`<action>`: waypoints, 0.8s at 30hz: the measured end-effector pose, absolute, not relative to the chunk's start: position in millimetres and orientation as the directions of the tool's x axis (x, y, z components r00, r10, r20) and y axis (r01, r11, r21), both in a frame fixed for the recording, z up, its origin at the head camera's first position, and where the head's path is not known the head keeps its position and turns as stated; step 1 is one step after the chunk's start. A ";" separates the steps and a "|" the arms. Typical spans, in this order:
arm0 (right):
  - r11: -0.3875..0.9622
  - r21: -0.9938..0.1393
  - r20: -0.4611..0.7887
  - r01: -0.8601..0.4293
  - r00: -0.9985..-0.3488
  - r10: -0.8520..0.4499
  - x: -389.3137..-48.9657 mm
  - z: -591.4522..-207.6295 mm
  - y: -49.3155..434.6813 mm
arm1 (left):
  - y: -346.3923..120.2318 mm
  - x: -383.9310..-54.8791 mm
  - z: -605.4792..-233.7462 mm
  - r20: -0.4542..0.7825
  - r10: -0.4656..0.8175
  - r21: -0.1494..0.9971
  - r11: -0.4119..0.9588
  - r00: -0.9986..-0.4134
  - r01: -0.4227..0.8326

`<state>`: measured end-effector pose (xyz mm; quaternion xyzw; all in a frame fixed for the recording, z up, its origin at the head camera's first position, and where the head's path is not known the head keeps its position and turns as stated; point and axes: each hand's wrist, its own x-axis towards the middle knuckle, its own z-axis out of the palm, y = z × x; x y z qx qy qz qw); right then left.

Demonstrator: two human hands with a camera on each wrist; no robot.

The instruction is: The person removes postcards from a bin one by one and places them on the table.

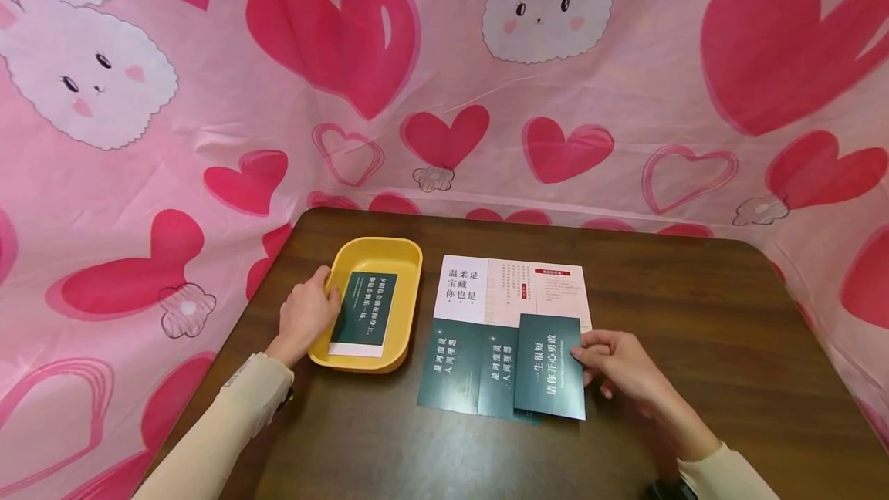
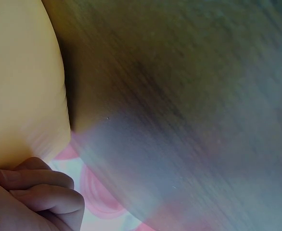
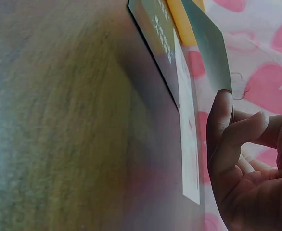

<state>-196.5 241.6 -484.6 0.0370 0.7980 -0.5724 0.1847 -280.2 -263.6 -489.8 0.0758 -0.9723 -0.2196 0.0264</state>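
My right hand pinches the right edge of a dark green card with white lettering. In the right wrist view that card is seen nearly edge-on, raised above the other cards. It overlaps two dark green cards lying side by side on the table. At the left, my left hand holds the rim of a yellow tray. Inside the tray lies a green card with a white strip showing along its lower end. The left wrist view shows curled fingers against the tray's wall.
Behind the green cards lie a white card with dark lettering and a pale pink printed sheet. Everything rests on a dark wooden table. A pink cloth with hearts and rabbits hangs along the table's back and sides.
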 end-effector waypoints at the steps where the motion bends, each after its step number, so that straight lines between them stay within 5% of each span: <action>1: 0.343 -0.899 -0.340 0.274 -0.928 -0.150 -196.0 -485.0 242.1 | -263.8 -280.1 -489.9 0.021 -0.159 0.433 0.891 -0.987 -0.134; 24: 0.318 -0.906 -0.350 0.278 -0.916 -0.197 -183.1 -500.3 264.1 | -263.4 -279.7 -489.9 0.015 -0.160 0.439 0.888 -0.987 -0.138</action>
